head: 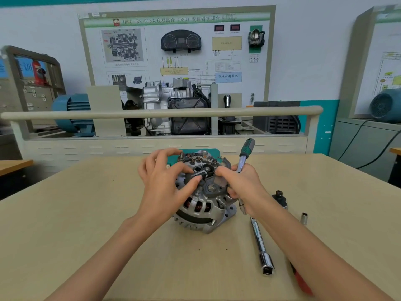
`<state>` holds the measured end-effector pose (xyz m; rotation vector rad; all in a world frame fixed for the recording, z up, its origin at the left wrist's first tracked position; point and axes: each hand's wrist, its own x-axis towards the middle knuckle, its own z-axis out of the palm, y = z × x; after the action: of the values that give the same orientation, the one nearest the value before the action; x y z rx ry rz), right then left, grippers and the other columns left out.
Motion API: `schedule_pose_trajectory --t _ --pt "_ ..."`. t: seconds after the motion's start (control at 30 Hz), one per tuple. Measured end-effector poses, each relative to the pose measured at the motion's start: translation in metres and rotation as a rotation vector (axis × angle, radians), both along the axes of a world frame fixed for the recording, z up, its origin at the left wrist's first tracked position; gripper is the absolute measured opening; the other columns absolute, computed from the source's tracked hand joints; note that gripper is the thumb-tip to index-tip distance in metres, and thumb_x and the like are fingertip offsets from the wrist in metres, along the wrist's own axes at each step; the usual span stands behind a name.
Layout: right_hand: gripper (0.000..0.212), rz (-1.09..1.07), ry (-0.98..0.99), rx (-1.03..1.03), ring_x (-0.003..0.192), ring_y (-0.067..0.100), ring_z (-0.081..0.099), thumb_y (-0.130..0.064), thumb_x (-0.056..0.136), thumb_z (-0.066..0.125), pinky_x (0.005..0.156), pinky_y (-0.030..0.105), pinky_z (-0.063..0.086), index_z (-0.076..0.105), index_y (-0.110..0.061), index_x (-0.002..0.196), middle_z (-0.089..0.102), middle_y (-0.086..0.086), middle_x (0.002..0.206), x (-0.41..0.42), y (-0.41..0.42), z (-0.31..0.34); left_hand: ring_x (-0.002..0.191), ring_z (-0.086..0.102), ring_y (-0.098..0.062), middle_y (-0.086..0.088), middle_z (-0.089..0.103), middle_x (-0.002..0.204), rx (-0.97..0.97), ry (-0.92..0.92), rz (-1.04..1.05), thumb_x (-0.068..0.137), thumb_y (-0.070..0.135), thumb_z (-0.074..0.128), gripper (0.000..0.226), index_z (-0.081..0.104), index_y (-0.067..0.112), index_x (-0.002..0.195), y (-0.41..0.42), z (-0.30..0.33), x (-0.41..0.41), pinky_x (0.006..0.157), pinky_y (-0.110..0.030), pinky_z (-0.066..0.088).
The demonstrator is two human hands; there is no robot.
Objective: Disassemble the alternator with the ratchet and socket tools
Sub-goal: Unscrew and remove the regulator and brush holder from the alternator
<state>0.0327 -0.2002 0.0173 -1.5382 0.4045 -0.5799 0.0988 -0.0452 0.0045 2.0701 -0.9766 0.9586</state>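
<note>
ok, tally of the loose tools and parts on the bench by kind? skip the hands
Alternator: 1
Ratchet with green-black handle, gripped in the right hand: 1
Long chrome extension bar: 1
Small loose socket: 1
Black-headed tool behind the right wrist, kind unclear: 1
Red-handled tool, mostly hidden by the forearm: 1
Total: 6

The silver cast-metal alternator sits tilted on the tan table, copper windings showing, black rear parts exposed on top. The green-and-black-handled chrome ratchet stands angled at its right edge.
</note>
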Motion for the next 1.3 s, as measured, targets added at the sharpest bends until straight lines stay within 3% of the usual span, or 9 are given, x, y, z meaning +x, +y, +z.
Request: schedule_pose_trajectory --t 0.33,0.47,0.53,0.6,0.7,0.8,0.93,1.1,1.3 --pt "0.015 0.034 -0.074 0.259 0.029 0.006 0.03 -0.005 0.091 0.056 0.031 0.015 0.02 0.049 -0.005 0.078 0.036 -0.004 0.037 0.002 -0.013 0.008 0.119 0.032 -0.017 0.004 0.044 0.118 -0.107 0.022 -0.066 0.075 0.03 0.075 0.013 0.065 0.021 0.078 -0.006 -0.007 0.002 0.091 -0.021 0.012" --pt "0.019 0.005 -0.012 0.165 0.028 0.005 0.031 -0.009 0.092 0.056 0.03 0.014 0.021 0.045 -0.008 0.076 0.037 0.002 0.051 0.004 -0.013 0.006 0.12 0.032 -0.005 0.015 0.043 0.116 -0.165 0.151 -0.19 0.081 0.049 0.056 0.019 0.065 0.033 0.079 0.0 -0.005 0.002 0.097 -0.025 0.015" --pt "0.021 -0.021 0.019 0.108 0.027 0.005 0.03 -0.011 0.092 0.055 0.03 0.014 0.021 0.043 -0.01 0.075 0.035 0.001 0.051 0.006 -0.011 0.002 0.124 0.034 -0.001 0.017 0.043 0.12 -0.242 0.24 -0.272 0.085 0.051 0.042 0.023 0.062 0.041 0.091 0.004 -0.003 0.006 0.103 -0.027 0.022" --pt "0.023 -0.056 0.02 0.06 0.026 0.007 0.029 -0.012 0.092 0.055 0.03 0.014 0.021 0.041 -0.011 0.074 0.034 0.0 0.048 0.008 -0.011 0.001 0.127 0.034 0.002 0.013 0.038 0.132 -0.288 0.345 -0.383 0.092 0.041 0.047 0.023 0.05 0.048 0.113 0.009 -0.001 0.014 0.105 -0.026 0.032" --pt "0.028 -0.131 0.002 -0.044 0.03 0.01 0.032 -0.016 0.092 0.055 0.035 0.018 0.025 0.04 -0.014 0.068 0.036 -0.003 0.045 0.009 -0.009 0.001 0.128 0.033 0.008 0.023 0.027 0.144 -0.165 0.626 -0.579 0.087 0.042 0.056 0.06 0.023 0.054 0.136 0.014 -0.005 0.023 0.098 -0.017 0.034" --pt "0.027 -0.198 -0.075 -0.043 0.041 0.013 0.035 -0.019 0.094 0.046 0.041 0.022 0.028 0.04 -0.014 0.069 0.04 -0.001 0.054 0.006 -0.007 0.004 0.127 0.037 0.009 0.026 0.034 0.144 -0.026 0.753 -0.669 0.076 0.049 0.067 0.084 0.018 0.045 0.144 0.018 -0.01 0.03 0.103 -0.021 0.036" --pt "0.02 -0.201 -0.145 0.079 0.033 0.008 0.03 -0.016 0.093 0.041 0.031 0.015 0.023 0.04 -0.012 0.073 0.034 0.002 0.054 0.0 -0.009 0.012 0.115 0.045 0.015 0.028 0.039 0.137 0.062 0.681 -0.611 0.072 0.046 0.075 0.092 0.018 0.041 0.144 0.019 -0.007 0.034 0.086 -0.002 0.04" --pt "0.011 -0.156 -0.034 -0.023 0.038 0.01 0.029 -0.014 0.093 0.041 0.03 0.016 0.023 0.045 -0.009 0.083 0.036 0.002 0.058 -0.004 -0.013 0.009 0.12 0.043 0.009 0.02 0.043 0.136 -0.02 0.587 -0.514 0.065 0.052 0.071 0.088 0.028 0.037 0.14 0.014 -0.007 0.031 0.091 -0.007 0.039" --pt "0.018 -0.136 -0.014 -0.009 0.044 0.014 0.029 -0.009 0.091 0.041 0.03 0.017 0.024 0.043 -0.01 0.074 0.04 0.008 0.066 -0.002 -0.014 -0.006 0.109 0.048 0.014 0.024 0.05 0.124 -0.11 0.477 -0.473 0.065 0.053 0.076 0.076 0.039 0.037 0.129 0.008 -0.012 0.028 0.08 0.001 0.038"
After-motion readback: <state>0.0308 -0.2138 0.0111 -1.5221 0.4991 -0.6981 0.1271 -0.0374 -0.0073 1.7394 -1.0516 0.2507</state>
